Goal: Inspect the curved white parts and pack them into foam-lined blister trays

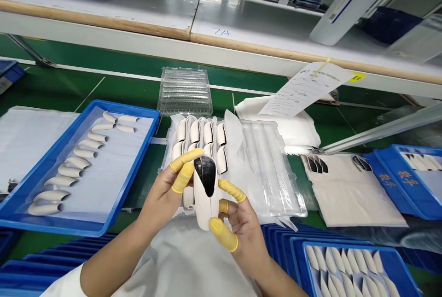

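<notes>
Between my hands a cream-white curved shell (206, 209) with a glossy black, pointed opening at its top is held nearly upright. My left hand (172, 179) pinches its upper left edge between thumb and forefinger. On the other side, my right hand (238, 218) has its thumb at the lower right edge, with fingers curled beside the shell. Yellow finger cots cover several fingertips of both hands. Just behind, a clear plastic tray lined with white sheet (235, 142) carries rows of similar cream shells (194, 130), partly hidden by my hands.
A blue tray (138, 186) with paired cream pieces lies to the left. Blue trays (383, 267) of more pieces stand at lower right. A clear blister tray (185, 90), white sheets (293, 129) and a hanging printed paper (307, 87) are behind. A shelf edge (241, 47) crosses above.
</notes>
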### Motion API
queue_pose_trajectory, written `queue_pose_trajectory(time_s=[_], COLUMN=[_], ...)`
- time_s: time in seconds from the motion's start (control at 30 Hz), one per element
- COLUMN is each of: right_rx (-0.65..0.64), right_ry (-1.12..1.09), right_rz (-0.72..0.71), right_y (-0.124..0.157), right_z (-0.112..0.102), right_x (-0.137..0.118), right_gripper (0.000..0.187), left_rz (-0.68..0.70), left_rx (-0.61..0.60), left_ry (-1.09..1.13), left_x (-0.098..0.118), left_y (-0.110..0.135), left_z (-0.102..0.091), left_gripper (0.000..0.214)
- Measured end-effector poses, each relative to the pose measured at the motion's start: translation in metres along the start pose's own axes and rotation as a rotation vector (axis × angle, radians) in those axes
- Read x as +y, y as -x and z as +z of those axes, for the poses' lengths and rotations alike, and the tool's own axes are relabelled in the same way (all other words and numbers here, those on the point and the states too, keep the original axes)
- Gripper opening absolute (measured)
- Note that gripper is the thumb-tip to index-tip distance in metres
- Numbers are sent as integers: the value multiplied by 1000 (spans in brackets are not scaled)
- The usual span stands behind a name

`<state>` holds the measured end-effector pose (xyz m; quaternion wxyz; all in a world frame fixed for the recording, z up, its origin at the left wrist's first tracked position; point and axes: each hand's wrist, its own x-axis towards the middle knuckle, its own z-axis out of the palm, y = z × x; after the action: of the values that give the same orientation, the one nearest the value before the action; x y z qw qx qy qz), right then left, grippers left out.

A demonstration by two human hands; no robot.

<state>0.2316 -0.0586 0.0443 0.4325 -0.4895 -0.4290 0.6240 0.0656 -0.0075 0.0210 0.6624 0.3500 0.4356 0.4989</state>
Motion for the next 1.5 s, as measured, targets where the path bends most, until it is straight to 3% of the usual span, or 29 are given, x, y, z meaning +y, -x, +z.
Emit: queue_pose_trajectory(time_s=[0.2,0.67,0.8,0.93,1.17,1.27,1.37,1.5], right_rx=[105,114,165,201,198,180,134,50], right_ry=[96,424,617,766,791,771,809,838], right_rz=[-63,-328,-409,-531,-666,-750,-808,-915], right_y=[-5,-6,-6,-8,-11,-6,1,8], right_z=[-6,-10,-9,-10,-9,-9,-11,-10], right_x=[1,-1,2,7,9,9,7,-2], right_gripper=[53,55,51,41,39,41,30,17], left_rz=[-63,-62,-106,-196,-285,-286,-277,-314], left_rx=[-258,-348,-302,-242,-305,-381,-521,-785], left_ry=[-25,188,243,322,505,578,666,765], left_x=[-8,-12,-16,-19,-25,-29,-33,-39], left_y=[14,10,7,4,4,5,5,8], left_z=[-10,-3,0,4,5,5,5,7], left_gripper=[80,55,62,83,87,69,40,39])
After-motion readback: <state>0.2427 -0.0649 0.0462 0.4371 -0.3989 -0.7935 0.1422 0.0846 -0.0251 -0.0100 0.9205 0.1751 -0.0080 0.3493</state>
